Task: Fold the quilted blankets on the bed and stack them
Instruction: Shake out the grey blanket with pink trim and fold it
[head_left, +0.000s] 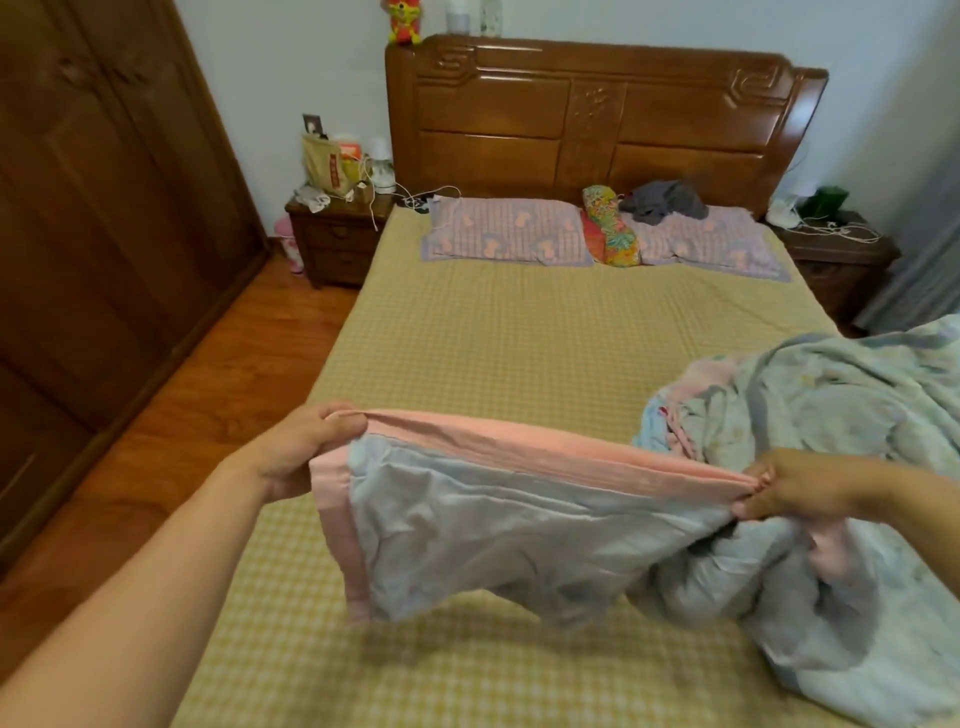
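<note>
A pale blue quilted blanket (498, 540) with a pink border hangs lifted above the foot of the bed (519, 343). My left hand (306, 452) grips its pink corner at the left. My right hand (795, 486) pinches the same pink edge further right, so the edge is stretched taut between them. The rest of the blanket trails down into a rumpled heap (831, 415) of light floral bedding on the bed's right side; whether that heap is one blanket or more is unclear.
The bed has a yellow checked sheet and a wooden headboard (602, 119). Two lilac pillows (509, 231), a floral bolster (610, 228) and grey clothing (665, 200) lie at the head. Cluttered nightstands (337, 239) flank it. A wardrobe (104, 208) stands left across the wooden floor.
</note>
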